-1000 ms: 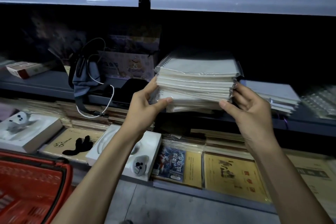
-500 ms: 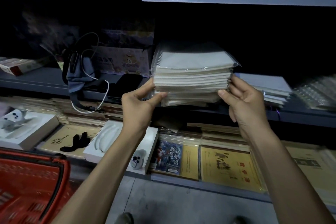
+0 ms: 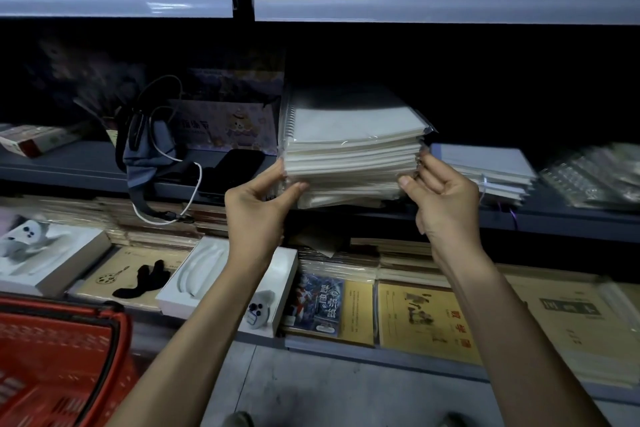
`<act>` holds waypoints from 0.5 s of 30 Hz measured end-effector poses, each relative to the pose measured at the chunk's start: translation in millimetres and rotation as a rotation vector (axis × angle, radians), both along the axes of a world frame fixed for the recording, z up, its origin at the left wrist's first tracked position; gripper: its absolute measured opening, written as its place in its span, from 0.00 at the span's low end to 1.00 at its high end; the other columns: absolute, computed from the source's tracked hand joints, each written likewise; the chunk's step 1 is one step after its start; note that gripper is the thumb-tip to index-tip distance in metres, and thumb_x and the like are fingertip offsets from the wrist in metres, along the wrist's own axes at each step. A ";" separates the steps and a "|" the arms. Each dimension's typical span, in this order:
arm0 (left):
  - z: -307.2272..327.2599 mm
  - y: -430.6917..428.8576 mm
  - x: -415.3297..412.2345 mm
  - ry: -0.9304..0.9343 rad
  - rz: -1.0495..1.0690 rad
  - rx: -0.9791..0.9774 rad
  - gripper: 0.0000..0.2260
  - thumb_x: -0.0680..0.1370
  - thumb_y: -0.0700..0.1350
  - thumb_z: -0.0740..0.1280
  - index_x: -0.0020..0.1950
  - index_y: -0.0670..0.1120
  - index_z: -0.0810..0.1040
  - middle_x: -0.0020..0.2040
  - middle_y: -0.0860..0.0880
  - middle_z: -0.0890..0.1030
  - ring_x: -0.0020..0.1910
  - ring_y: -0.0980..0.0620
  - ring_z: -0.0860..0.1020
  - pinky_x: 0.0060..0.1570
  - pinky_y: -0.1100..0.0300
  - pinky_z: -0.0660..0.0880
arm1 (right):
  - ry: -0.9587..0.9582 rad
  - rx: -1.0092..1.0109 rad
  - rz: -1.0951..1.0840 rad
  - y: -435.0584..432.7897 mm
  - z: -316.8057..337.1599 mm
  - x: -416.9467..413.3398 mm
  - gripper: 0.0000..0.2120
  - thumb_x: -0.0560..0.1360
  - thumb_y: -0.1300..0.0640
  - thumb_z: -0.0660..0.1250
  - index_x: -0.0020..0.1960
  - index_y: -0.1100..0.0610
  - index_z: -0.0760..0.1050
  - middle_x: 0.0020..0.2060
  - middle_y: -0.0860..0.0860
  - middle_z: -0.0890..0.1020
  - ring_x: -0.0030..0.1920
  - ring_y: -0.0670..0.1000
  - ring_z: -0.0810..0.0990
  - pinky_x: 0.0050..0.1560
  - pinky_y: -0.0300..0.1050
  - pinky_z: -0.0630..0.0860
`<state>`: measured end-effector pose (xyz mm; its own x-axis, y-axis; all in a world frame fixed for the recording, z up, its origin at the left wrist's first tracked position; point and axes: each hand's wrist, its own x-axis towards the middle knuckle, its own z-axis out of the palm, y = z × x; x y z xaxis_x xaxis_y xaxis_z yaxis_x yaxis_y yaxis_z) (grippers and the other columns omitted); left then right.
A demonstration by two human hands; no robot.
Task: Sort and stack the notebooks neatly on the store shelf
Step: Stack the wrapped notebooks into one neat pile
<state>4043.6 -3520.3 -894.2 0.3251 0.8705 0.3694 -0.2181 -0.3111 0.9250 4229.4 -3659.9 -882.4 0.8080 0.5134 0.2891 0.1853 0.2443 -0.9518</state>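
A thick stack of white spiral notebooks [image 3: 353,152] in clear wrap sits on the dark middle shelf [image 3: 83,166], its front overhanging the shelf edge. My left hand [image 3: 258,208] presses the stack's left side, thumb on the front lower corner. My right hand [image 3: 445,198] touches the right side with curled fingers. A smaller stack of notebooks [image 3: 488,170] lies just to the right on the same shelf.
A grey pouch with a white cable [image 3: 149,152] and a black case [image 3: 235,166] lie left of the stack. More wrapped spiral notebooks [image 3: 592,180] are at far right. Exercise books [image 3: 422,315] and white boxes [image 3: 221,277] fill the lower shelf. A red basket [image 3: 52,360] stands bottom left.
Both hands have squared up the stack's sides; the notebooks look more even than a second ago. My right hand's fingers have loosened slightly from the stack's right edge.
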 end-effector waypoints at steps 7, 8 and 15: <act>-8.5 -12.6 4.6 0.041 0.115 0.073 0.19 0.79 0.45 0.75 0.70 0.49 0.82 0.66 0.53 0.84 0.69 0.56 0.79 0.72 0.48 0.74 | -0.092 -0.047 0.016 -2.6 1.2 -13.5 0.30 0.79 0.59 0.72 0.79 0.51 0.66 0.70 0.40 0.74 0.70 0.39 0.73 0.70 0.37 0.70; -8.6 -14.3 6.5 0.028 0.128 0.058 0.18 0.80 0.44 0.75 0.70 0.49 0.82 0.66 0.53 0.84 0.69 0.57 0.79 0.73 0.49 0.74 | -0.110 -0.063 0.013 -1.7 0.9 -16.3 0.31 0.80 0.58 0.71 0.80 0.51 0.64 0.74 0.42 0.72 0.73 0.41 0.70 0.73 0.40 0.68; -7.7 -13.9 10.5 -0.096 0.137 -0.092 0.17 0.78 0.41 0.76 0.67 0.45 0.83 0.62 0.52 0.86 0.65 0.57 0.81 0.69 0.56 0.77 | -0.081 -0.019 -0.041 5.7 -4.1 -19.6 0.29 0.79 0.60 0.71 0.78 0.53 0.68 0.68 0.39 0.75 0.68 0.37 0.74 0.69 0.35 0.72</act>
